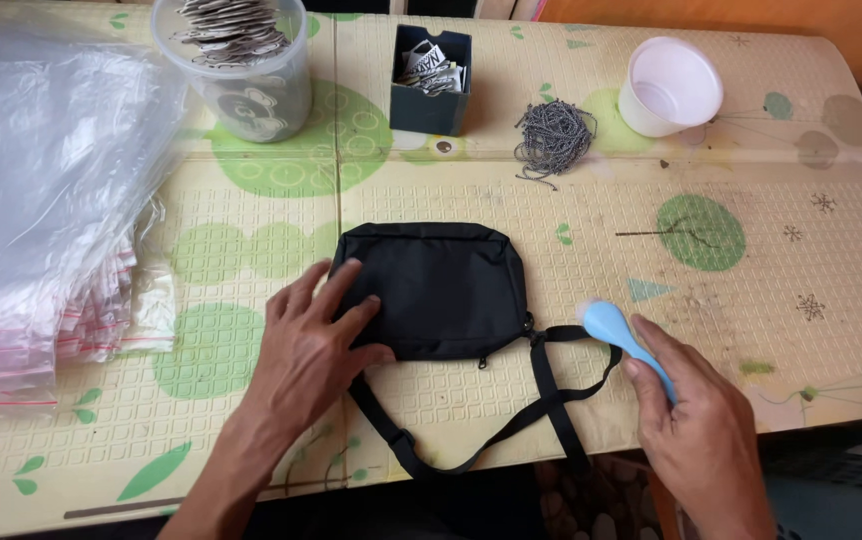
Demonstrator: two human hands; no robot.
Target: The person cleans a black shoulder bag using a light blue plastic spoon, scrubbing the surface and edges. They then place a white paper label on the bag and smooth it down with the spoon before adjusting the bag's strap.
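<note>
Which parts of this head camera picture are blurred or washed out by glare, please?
In the head view, the light blue brush in the right hand has a smeared, motion-blurred head; the clear plastic bags show whitish glare; the black pouch under the left hand is sharp but dark, with little fabric detail; the white cup looks nearly overexposed.

Stack of clear bags (pixel 41 190), white cup (pixel 669 85), chain pile (pixel 552 138), dark box (pixel 431 80)
</note>
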